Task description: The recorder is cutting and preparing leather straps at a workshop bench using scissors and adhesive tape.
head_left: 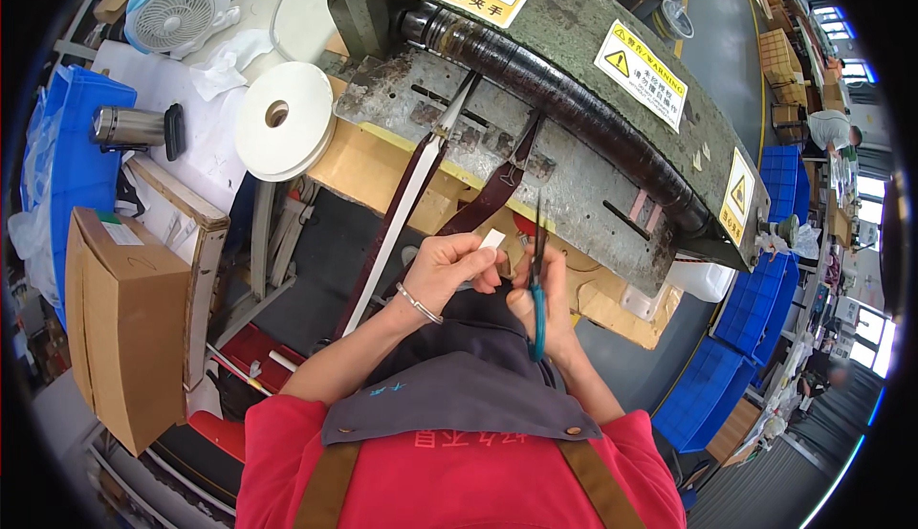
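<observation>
My left hand (451, 273), with a metal bangle at the wrist, pinches a small white strip piece (492, 239) between thumb and fingers. Close beside it, my right hand (557, 292) is closed around a pair of scissors (536, 323) with teal handles. The dark blades point up and away from me, toward the machine. Just beyond my hands, a dark red strap (488, 200) runs through a metal guide on the machine's steel plate (574, 199). To its left, another dark red strap with a white strip (406, 194) along it feeds through a second guide.
A long dark roller (564, 99) lies under the green machine housing (574, 22), which bears yellow warning labels. On the left stand a white tape roll (311, 99), a fan (179, 10), a steel flask (129, 127) and a cardboard box (134, 319). Blue crates (703, 390) are at right.
</observation>
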